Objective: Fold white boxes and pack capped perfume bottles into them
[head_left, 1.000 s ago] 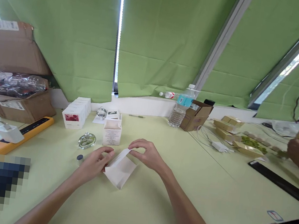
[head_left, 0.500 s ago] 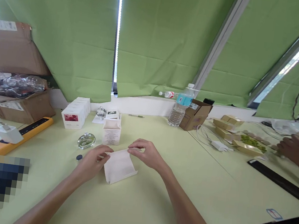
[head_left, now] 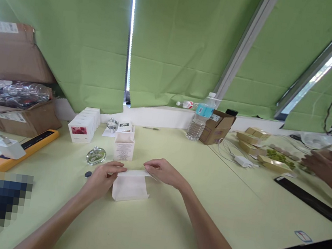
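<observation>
A thin white card [head_left: 130, 187] with bent-up edges lies low over the table in front of me. My left hand [head_left: 104, 178] pinches its far left corner between thumb and fingers. At the far right corner, my right hand [head_left: 166, 172] has thumb and fingertips closed on the card's edge. Just beyond stands an open white box [head_left: 124, 147] with printed text. Left of it sits a round clear glass bottle [head_left: 96, 156]. A small dark cap [head_left: 88, 174] lies beside my left hand.
White boxes [head_left: 84, 126] stand in a row at the back left, near an orange power strip [head_left: 32, 150]. A large water bottle [head_left: 200, 119] and a brown carton [head_left: 218, 128] stand behind. At the right, another person's hand [head_left: 327, 164] works near gold boxes [head_left: 275, 165].
The card has shifted slightly left, and its far edge is now folded over more. Both my hands keep hold of its corners. The other person's hand has moved a little left.
</observation>
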Action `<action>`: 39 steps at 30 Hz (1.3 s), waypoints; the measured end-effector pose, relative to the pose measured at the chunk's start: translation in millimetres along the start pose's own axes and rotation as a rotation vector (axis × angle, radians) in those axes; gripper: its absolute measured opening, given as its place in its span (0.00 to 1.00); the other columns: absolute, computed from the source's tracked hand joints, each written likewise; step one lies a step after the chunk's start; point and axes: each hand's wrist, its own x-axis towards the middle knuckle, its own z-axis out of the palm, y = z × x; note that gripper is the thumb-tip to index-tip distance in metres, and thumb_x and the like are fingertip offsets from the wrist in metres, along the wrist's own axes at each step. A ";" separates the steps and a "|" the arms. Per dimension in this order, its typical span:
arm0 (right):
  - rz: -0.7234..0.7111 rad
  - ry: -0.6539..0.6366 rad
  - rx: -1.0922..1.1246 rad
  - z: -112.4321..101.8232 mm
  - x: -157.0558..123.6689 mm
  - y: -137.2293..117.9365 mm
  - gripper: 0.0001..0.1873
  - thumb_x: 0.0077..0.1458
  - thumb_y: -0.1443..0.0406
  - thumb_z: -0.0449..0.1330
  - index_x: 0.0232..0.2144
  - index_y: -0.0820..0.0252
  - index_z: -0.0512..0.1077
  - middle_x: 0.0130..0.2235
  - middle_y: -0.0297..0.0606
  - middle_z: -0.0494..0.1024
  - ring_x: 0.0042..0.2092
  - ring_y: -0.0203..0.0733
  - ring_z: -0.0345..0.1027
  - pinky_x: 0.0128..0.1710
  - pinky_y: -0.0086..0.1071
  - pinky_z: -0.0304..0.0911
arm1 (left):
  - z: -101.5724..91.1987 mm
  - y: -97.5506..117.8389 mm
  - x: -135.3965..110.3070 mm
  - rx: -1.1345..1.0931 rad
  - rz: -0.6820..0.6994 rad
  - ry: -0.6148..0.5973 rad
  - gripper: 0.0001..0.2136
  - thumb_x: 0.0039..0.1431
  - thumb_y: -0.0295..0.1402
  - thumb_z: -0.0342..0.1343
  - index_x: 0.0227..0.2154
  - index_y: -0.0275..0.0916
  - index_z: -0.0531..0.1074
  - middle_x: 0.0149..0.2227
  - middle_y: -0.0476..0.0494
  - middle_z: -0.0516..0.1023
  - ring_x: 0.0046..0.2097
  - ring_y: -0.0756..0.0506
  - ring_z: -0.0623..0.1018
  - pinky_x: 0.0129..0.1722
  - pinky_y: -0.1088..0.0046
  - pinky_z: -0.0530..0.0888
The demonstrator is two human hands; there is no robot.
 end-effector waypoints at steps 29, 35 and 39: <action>-0.047 0.076 -0.051 9.1 9.6 24.9 0.21 0.48 0.58 0.62 0.45 0.60 0.74 0.44 0.42 0.77 0.43 0.45 0.71 0.42 0.34 0.65 | -0.7 23.1 -7.5 0.126 -0.038 -0.125 0.16 0.54 0.43 0.54 0.44 0.46 0.73 0.47 0.49 0.75 0.47 0.43 0.73 0.44 0.69 0.69; -0.068 0.241 -0.119 1.9 5.8 13.1 0.17 0.54 0.55 0.56 0.29 0.61 0.76 0.34 0.40 0.79 0.33 0.39 0.69 0.31 0.29 0.62 | -1.1 22.7 -7.6 0.143 -0.090 -0.098 0.17 0.55 0.45 0.51 0.45 0.44 0.73 0.43 0.47 0.76 0.40 0.44 0.74 0.39 0.70 0.69; 0.054 -0.062 -0.011 -9.4 -6.1 7.4 0.30 0.57 0.48 0.48 0.19 0.64 0.74 0.20 0.39 0.74 0.21 0.33 0.62 0.23 0.27 0.57 | -2.1 21.9 -7.5 0.142 -0.102 -0.076 0.18 0.55 0.46 0.51 0.44 0.43 0.73 0.40 0.46 0.76 0.38 0.45 0.73 0.37 0.70 0.69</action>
